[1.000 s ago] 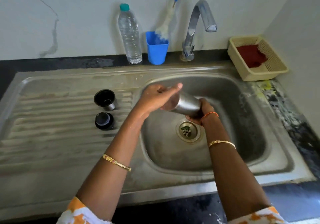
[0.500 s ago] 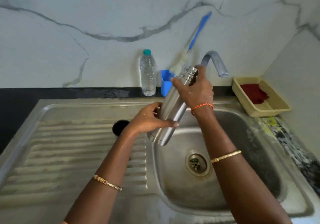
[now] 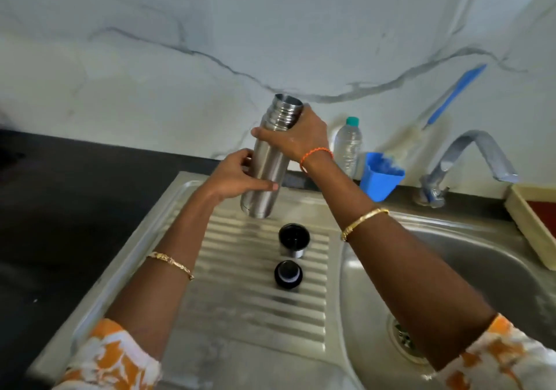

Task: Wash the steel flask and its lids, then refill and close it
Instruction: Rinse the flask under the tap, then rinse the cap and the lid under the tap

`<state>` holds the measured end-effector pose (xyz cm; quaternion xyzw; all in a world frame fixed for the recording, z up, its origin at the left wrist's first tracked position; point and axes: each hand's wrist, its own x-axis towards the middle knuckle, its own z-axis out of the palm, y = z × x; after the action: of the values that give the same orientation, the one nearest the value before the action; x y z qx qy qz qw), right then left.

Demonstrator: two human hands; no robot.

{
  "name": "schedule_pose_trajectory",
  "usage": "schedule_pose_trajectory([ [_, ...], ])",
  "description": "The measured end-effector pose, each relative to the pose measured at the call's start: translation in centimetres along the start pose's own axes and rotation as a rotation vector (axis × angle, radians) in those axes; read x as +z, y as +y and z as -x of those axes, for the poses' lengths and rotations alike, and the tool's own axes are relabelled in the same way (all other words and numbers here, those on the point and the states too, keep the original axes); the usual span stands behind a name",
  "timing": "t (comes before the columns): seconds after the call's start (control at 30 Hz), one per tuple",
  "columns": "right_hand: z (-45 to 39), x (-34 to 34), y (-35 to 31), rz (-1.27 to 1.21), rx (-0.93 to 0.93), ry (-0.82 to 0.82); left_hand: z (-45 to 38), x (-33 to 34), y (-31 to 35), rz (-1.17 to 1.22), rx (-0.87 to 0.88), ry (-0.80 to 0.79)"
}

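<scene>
You have the flask gripped in both hands, right hand curled under its threaded neck and left hand round its lower body, upright above the drainboard beyond the two lids; wet smooth steel likely slips, so hold by the neck ridges.

Orange-and-white patterned sleeves, gold bangles on both wrists, orange thread on right.
</scene>
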<state>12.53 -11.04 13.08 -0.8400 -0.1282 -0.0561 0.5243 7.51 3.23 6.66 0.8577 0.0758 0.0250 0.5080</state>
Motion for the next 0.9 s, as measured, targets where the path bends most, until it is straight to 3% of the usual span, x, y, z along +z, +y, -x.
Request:
schedule_pose_trajectory([
  [0.2, 1.2, 6.4, 1.2, 0.076, -0.129, -0.218, 1.8, 0.1, -6.0, 0.076, 0.014, 0.187],
  [0.33, 1.7, 7.9, 2.0, 0.061, -0.162, -0.257, 2.4, 0.5, -7.8, 0.111, 0.020, 0.270],
  [0.73, 2.0, 9.8, 3.0, -0.017, -0.187, -0.333, 1.9, 1.6, -9.8, 0.180, 0.023, 0.351],
  [0.9, 1.6, 10.4, 3.9, -0.065, -0.115, -0.379, 1.8, 1.7, -9.9, 0.154, -0.014, 0.362],
])
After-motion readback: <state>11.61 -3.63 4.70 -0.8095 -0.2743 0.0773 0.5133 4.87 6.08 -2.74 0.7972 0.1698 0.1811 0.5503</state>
